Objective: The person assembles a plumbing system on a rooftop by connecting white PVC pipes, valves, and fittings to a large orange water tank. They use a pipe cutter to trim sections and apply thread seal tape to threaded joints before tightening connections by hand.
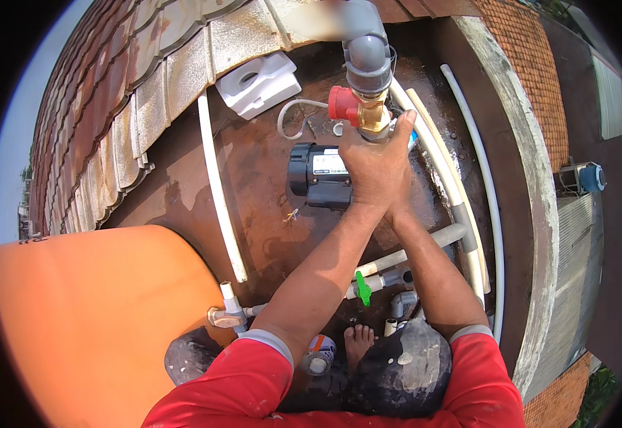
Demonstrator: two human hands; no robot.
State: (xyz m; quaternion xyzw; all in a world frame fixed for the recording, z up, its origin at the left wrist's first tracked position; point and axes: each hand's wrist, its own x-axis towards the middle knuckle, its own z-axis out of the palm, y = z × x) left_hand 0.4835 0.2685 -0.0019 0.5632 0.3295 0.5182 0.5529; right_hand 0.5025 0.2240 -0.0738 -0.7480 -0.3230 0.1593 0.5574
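Observation:
My left hand [374,162] is wrapped around the lower end of an upright pipe assembly, just below its brass fitting [374,114], thumb pointing up along the side. A red part [344,104] sticks out left of the brass, and a grey pipe elbow [366,53] tops it. My right hand [399,196] is behind and under the left one; its fingers are hidden. Beside the left hand lies a dark water pump [319,174] with a white label, partly covered by the hand. A pale cable [286,118] curves near the red part.
A large orange tank [111,307] stands at left. White foam packing [257,82] lies by the roof tiles [147,78]. Pipes [218,185] run along the floor; a green-handled valve [363,288] and a can [318,354] are near my feet. A low wall [532,214] borders the right.

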